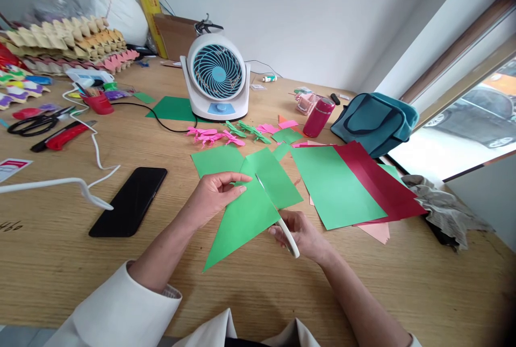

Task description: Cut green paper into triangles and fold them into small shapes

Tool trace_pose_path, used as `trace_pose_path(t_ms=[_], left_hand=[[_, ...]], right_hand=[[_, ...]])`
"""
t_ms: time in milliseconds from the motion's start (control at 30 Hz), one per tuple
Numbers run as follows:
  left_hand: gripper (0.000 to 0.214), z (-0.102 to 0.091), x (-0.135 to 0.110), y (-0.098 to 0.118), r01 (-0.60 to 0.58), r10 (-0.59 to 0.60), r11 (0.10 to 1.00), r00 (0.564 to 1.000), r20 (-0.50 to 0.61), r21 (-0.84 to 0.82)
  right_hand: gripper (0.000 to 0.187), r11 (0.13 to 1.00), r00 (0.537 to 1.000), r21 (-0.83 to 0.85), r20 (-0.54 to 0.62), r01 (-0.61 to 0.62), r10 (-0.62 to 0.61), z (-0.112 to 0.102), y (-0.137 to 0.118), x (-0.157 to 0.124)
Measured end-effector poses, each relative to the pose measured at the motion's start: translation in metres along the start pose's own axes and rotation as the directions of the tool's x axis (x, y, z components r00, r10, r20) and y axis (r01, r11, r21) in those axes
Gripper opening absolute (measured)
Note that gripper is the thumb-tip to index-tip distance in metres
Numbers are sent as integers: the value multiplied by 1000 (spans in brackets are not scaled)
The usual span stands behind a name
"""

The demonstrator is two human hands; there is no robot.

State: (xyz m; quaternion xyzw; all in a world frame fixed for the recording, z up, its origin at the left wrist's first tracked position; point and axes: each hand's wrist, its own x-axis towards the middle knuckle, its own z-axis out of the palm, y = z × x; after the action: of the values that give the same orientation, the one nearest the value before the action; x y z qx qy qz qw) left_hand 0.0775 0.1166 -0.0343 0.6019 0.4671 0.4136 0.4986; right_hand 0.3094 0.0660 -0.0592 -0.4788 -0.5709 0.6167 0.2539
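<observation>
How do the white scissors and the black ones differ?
The white scissors are in the right hand, a blade against the green paper; the black scissors lie on the table. The white scissors are partly hidden by that hand; the black scissors' loops show plainly. Both have silvery blades.

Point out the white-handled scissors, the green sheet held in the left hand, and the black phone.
White-handled scissors (pixel 289 236): head view, on the handle.
Green sheet (pixel 250 215): head view, on the part below the fingers.
Black phone (pixel 129 202): head view, middle of its dark face.
</observation>
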Motion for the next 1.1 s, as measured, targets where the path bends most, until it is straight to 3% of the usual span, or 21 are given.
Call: trace_pose_path(t_ms=[300, 633, 1100], left_hand=[[34, 1, -1, 4, 27, -29, 998, 999, -32, -53], [36, 2, -2, 6, 49, -56, 995, 995, -77, -87], [35, 1, -2, 4, 32, -30, 999, 999, 42, -30]], right_hand=[[47, 999, 999, 49, 36, 16, -18, -1, -2, -1], [63, 995, 997, 102, 77, -1, -7, 0, -3, -2], [40, 999, 998, 38, 61, 21, -23, -3, 0, -2]])
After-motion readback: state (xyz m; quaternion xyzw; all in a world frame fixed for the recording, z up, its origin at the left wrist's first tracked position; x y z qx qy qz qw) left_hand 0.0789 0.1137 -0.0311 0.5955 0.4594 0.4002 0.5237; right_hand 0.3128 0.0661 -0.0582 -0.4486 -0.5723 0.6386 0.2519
